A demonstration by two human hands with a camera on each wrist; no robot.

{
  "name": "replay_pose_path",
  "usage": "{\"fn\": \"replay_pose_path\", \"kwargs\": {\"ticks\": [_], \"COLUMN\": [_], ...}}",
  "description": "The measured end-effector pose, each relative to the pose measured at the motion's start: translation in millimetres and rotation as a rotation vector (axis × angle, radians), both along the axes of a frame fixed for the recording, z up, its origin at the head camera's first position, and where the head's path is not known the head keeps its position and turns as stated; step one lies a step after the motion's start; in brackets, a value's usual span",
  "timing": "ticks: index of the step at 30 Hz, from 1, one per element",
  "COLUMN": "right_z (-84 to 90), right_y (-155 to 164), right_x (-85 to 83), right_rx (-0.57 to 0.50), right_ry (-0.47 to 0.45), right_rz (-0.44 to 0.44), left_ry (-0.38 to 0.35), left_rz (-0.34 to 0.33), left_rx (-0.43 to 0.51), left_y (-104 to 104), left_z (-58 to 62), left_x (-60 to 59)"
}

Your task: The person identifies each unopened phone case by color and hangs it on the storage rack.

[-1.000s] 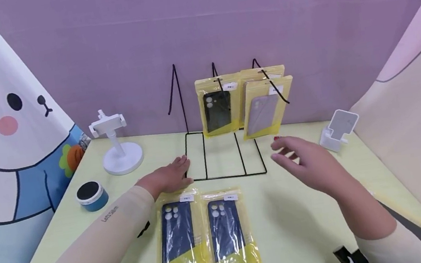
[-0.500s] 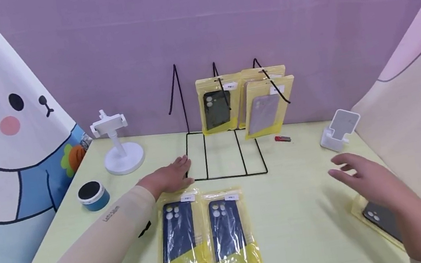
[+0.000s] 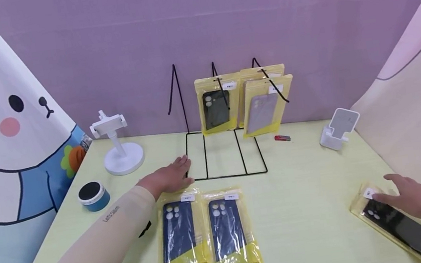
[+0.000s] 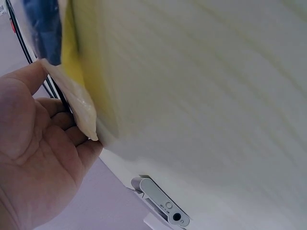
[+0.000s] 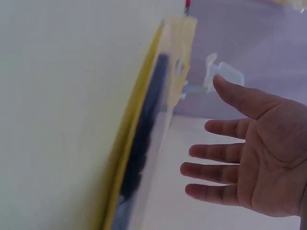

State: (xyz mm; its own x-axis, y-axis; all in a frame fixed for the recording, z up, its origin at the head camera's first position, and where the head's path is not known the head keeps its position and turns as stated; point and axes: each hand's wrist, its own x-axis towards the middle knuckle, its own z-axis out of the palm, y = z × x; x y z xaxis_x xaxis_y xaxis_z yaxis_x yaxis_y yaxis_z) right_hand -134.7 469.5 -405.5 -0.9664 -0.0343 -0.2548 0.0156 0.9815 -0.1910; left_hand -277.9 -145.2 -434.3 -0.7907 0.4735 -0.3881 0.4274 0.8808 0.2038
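Nearest you on the right, your right hand (image 3: 418,201) hovers with fingers spread and straight over a black phone case in a yellow packet (image 3: 395,224) lying near the table's right edge; the wrist view shows a gap between the palm and the packet, so nothing is grasped, and whether the fingertips touch its top end cannot be told. In front of you, at the middle of the pale green table (image 3: 305,199), two dark blue phone cases in yellow packets (image 3: 205,235) lie flat side by side, touching along their long edges. Just beyond their left corner, your left hand (image 3: 170,177) rests flat on the table, fingers relaxed and holding nothing, its fingertips at the front left corner of the black wire rack (image 3: 223,152). Farther back, three yellow packets (image 3: 244,102) hang on the rack's middle and right hooks, one with a black case, one with a lilac case. A small red item (image 3: 282,138) lies just right of the rack. A white phone holder (image 3: 338,129) stands at far right, a white stand (image 3: 116,140) at far left, and a blue round speaker (image 3: 92,195) nearer on the left.
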Motion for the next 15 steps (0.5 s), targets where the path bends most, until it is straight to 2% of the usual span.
{"fn": "replay_pose_path", "kwargs": {"ticks": [2, 6, 15], "right_z": [-5.5, -13.1, -14.2], "right_y": [6.9, 12.6, 3.6], "right_x": [0.6, 4.0, 2.5], "right_rx": [-0.006, -0.051, -0.100], "right_ry": [-0.075, -0.153, -0.176], "right_rz": [-0.026, -0.036, 0.006], "left_ry": [-0.002, -0.001, -0.003], "left_rz": [0.000, 0.001, -0.001], "left_rx": [-0.001, -0.005, 0.012], "left_y": [0.1, 0.1, 1.1], "left_z": [-0.7, -1.5, 1.7], "left_x": [-0.4, -1.3, 2.2]}}
